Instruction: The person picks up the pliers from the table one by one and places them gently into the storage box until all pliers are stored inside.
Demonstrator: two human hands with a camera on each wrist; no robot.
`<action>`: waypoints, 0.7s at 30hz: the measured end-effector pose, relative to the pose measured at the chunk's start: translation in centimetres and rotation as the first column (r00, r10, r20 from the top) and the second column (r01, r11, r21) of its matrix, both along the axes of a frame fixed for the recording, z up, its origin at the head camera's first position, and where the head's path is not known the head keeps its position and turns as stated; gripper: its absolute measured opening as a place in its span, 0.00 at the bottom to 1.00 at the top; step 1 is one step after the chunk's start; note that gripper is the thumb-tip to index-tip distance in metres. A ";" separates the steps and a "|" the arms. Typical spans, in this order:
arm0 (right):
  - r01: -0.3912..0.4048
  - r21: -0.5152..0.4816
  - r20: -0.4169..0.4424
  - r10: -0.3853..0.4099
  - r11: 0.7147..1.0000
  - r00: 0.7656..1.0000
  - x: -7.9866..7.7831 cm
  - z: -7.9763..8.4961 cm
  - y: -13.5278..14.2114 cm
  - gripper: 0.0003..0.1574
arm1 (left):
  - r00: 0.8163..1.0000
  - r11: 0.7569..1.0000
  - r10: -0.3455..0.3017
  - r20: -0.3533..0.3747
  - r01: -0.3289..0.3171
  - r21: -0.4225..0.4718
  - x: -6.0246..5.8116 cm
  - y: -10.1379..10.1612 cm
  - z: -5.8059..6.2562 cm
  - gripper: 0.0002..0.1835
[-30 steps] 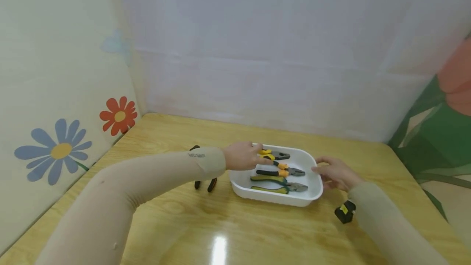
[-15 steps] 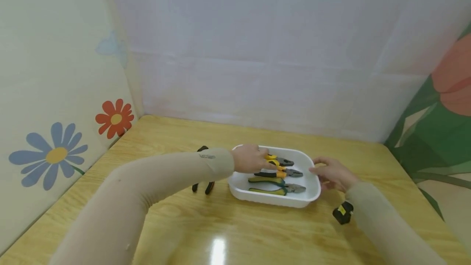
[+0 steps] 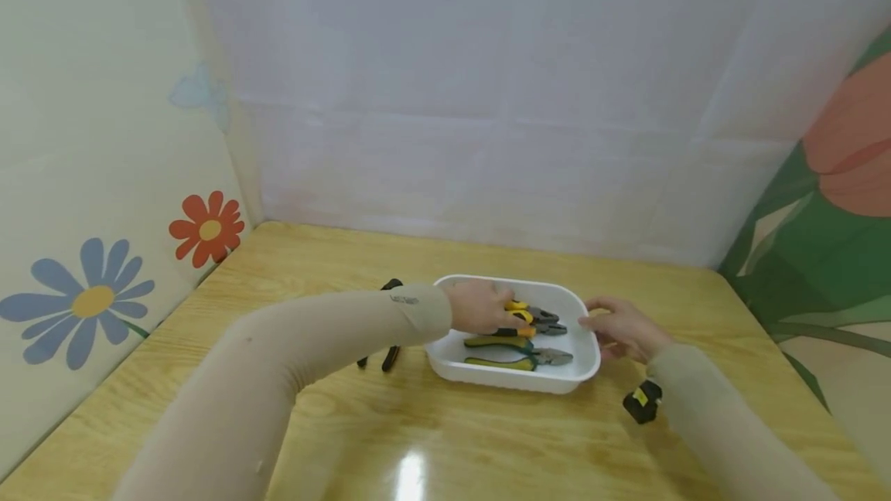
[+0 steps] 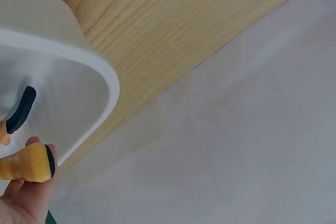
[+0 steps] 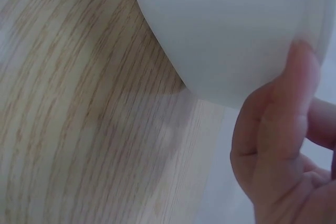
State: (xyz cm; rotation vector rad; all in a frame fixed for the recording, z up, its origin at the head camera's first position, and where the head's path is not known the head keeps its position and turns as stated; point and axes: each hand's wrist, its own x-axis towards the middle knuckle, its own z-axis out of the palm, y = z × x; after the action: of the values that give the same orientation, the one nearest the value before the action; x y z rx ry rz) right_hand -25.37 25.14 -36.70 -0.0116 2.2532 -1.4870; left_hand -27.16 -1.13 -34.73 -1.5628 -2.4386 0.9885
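Note:
My left hand (image 3: 480, 306) reaches into a white plastic tray (image 3: 497, 382) and grips a pair of pliers with yellow handles (image 4: 26, 163); their grey jaws point right. Directly in front of these lies a second pair of pliers (image 3: 552, 328), orange and black, partly covered by the left hand. Nearer the tray's front wall are pliers with green-and-yellow handles (image 3: 553, 358), also pointing right. At the tray's right end my right hand (image 3: 626, 328) holds the rim, with the thumb (image 5: 302, 72) laid against the outside of the wall.
A black tool with two handles (image 3: 391, 359) lies on the wooden table (image 3: 334, 439) left of the tray, mostly behind the left forearm. A small black and yellow object (image 3: 642, 402) sits beside the right wrist. A white backdrop (image 3: 487, 138) rises behind the table.
My left hand has moved the yellow-handled pliers to the right and toward the front, closer to the orange and black pair. The right hand stays at the tray's rim. The head view has shifted slightly.

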 end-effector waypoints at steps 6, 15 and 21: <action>0.015 0.013 0.001 -0.015 1.000 1.000 0.0 -0.1 -0.1 0.27 | 0.999 0.999 -0.028 -0.035 0.027 -0.018 -0.2 0.7 -0.8 0.27; 0.012 0.012 0.000 -0.012 1.000 1.000 0.0 -0.1 0.0 0.26 | 1.000 1.000 -0.026 0.018 0.025 0.013 -0.3 1.6 -1.9 0.26; 0.020 0.026 -0.003 -0.020 0.999 1.000 0.0 0.0 0.0 0.27 | 0.998 0.997 -0.070 0.002 0.070 0.041 -0.4 2.1 -2.5 0.25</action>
State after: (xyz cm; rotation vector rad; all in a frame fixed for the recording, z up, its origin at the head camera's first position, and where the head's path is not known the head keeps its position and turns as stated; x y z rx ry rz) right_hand -25.41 25.11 -36.73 0.0168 2.2809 -1.4684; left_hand -27.52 0.95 -37.28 -1.6264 -2.3725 0.9192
